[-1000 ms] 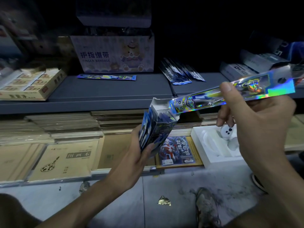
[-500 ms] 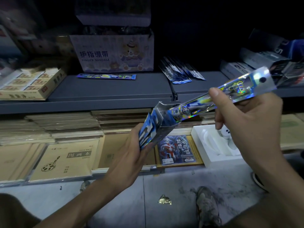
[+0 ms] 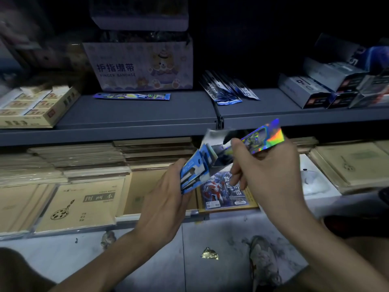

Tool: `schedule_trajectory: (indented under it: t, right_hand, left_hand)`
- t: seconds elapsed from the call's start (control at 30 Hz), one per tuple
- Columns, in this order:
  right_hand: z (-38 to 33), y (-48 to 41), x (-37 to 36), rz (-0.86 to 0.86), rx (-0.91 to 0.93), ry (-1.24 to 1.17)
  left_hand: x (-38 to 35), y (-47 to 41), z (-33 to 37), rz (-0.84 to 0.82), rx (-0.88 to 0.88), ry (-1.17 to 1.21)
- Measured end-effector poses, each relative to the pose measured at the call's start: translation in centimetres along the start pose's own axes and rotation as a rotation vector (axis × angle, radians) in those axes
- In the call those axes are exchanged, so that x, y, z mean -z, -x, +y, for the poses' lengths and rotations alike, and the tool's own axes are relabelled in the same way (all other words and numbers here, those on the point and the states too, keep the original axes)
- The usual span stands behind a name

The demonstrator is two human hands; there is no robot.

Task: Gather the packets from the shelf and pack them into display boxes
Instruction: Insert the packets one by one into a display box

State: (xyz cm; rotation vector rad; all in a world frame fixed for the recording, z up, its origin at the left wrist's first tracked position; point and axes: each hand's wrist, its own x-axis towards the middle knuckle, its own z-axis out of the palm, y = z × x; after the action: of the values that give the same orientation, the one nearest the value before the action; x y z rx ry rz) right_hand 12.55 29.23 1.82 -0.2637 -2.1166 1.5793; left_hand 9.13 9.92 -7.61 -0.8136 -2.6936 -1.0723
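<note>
My left hand (image 3: 164, 197) grips a narrow blue display box (image 3: 197, 167), tilted with its open top flap up and to the right. My right hand (image 3: 265, 171) pinches a long holographic packet (image 3: 263, 138); its lower end is inside the box mouth and only the shiny upper part sticks out. A single blue packet (image 3: 132, 96) lies flat on the grey shelf (image 3: 147, 114) in front of the finger-bandage carton. A fanned pile of dark blue packets (image 3: 227, 89) sits further right on the same shelf.
A finger-bandage carton (image 3: 139, 66) stands at the shelf back. Stacked grey boxes (image 3: 328, 87) fill the right end, a yellow box tray (image 3: 35, 106) the left. Below lie tan sketchbooks (image 3: 84, 205), a character card pack (image 3: 221, 192) and a white tray (image 3: 315, 184). A gold wrapper (image 3: 209, 253) is on the floor.
My right hand has moved down and left, sliding the holographic packet much deeper into the box. The left hand and box stayed about where they were.
</note>
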Motion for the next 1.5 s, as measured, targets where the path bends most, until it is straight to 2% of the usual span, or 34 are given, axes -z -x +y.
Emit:
schedule_trajectory:
  t: [0.17, 0.33, 0.5, 0.67, 0.83, 1.33, 1.5]
  right_hand:
    - [0.1, -0.1, -0.7, -0.082, -0.133, -0.101]
    - [-0.9, -0.2, -0.2, -0.133, -0.100, -0.062]
    - [-0.6, -0.1, -0.1, -0.061, 0.021, 0.130]
    - [0.3, 0.1, -0.9, -0.035, -0.019, 0.182]
    - [0.0, -0.6, -0.3, -0.081, -0.007, 0.303]
    - [-0.7, -0.8, 0.3, 0.058, 0.132, 0.259]
    - [-0.7, -1.2, 0.2, 0.074, 0.119, 0.258]
  left_hand:
    - [-0.5, 0.2, 0.2, 0.014, 0.031, 0.053]
    - [0.0, 0.1, 0.4, 0.059, 0.072, 0.018]
    - [0.1, 0.2, 0.2, 0.043, 0.073, 0.024]
    - [-0.3, 0.3, 0.7, 0.038, 0.062, 0.017]
    - [-0.6, 0.2, 0.8, 0.028, 0.076, 0.012]
    - [0.4, -0.2, 1.2, 0.068, 0.056, 0.042]
    - [0.3, -0.3, 0.8, 0.058, 0.056, 0.013]
